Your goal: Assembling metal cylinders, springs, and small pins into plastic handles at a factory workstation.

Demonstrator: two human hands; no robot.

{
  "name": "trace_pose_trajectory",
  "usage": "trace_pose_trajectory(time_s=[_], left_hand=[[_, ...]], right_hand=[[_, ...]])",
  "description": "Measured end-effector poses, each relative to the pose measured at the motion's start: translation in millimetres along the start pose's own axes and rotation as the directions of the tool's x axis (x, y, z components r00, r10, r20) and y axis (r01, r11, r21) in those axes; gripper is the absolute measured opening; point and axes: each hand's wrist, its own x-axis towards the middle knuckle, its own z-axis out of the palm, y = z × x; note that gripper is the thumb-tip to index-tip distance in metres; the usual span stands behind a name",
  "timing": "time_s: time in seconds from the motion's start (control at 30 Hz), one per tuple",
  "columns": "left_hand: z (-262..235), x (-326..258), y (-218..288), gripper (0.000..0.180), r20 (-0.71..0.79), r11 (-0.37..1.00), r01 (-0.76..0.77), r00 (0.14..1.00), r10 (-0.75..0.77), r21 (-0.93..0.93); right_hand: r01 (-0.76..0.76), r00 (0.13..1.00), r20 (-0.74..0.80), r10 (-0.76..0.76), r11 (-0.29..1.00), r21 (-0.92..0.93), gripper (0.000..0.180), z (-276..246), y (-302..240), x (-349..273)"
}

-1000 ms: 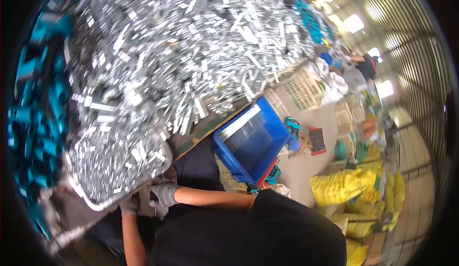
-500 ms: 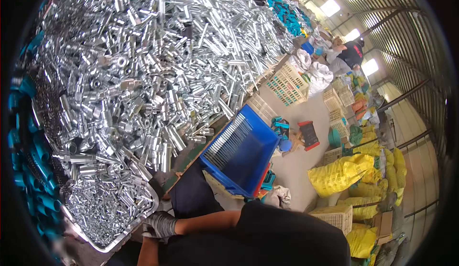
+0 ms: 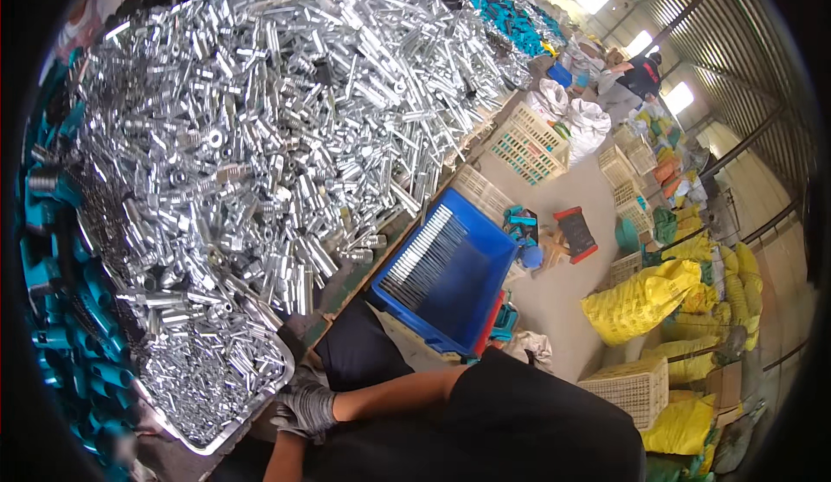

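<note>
My right hand [image 3: 313, 406], in a grey striped knit glove, lies across my left hand [image 3: 289, 420], which is gloved too. The two overlap beside the corner of a metal tray [image 3: 287, 380] heaped with small silvery metal pieces [image 3: 203, 382]. Both hands' fingers are mostly hidden, and I cannot make out anything held. Beyond the tray spreads a large pile of shiny metal sleeves and bolts [image 3: 260, 153]. To the right of the pile, a blue plastic bin [image 3: 472, 274] contains a row of slim metal rods [image 3: 422, 257].
Teal tubular parts [image 3: 91, 309] line the left side. Cream crates [image 3: 530, 146], a small black-and-red stool [image 3: 576, 235] and full yellow sacks [image 3: 640, 300] stand on the floor to the right. Another person [image 3: 640, 77] bends near white sacks at the far right.
The whole view has shifted slightly, so the bin, crates and sacks appear farther right. My hands stay crossed over each other next to the tray.
</note>
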Motion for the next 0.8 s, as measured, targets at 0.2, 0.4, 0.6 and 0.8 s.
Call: trace_pose_trajectory(time_s=[0.2, 0.4, 0.6, 0.8], left_hand=[[-32.5, 12.9, 14.0, 0.062, 0.179, 1.0, 0.01, 0.984, -0.005, -0.027], [-90.2, 11.6, 54.3, 0.06, 0.381, 0.952, 0.306, 0.881, -0.279, -0.01], [-141.9, -112.6, 109.0, 0.024, -0.404, 0.751, 0.394, 0.661, -0.632, -0.53], [-167.9, -141.8, 146.6, 0.031, -0.491, 0.671, 0.245, 0.517, -0.701, -0.7]], right_hand=[[-0.149, 0.939, 0.32, 0.124, 0.987, 0.053, 0.061, 7.7, -4.7, 12.5], [0.974, 0.153, 0.329, 0.932, -0.086, -0.208, 0.039, 70.3, -28.3, 20.7], [0.2, 0.295, 0.64, 0.709, -0.701, 0.685, 0.033, 30.7, 36.5, -20.6], [-0.748, 0.31, 0.83, 0.463, -0.42, 0.514, 0.031, 52.1, 54.2, 12.1]])
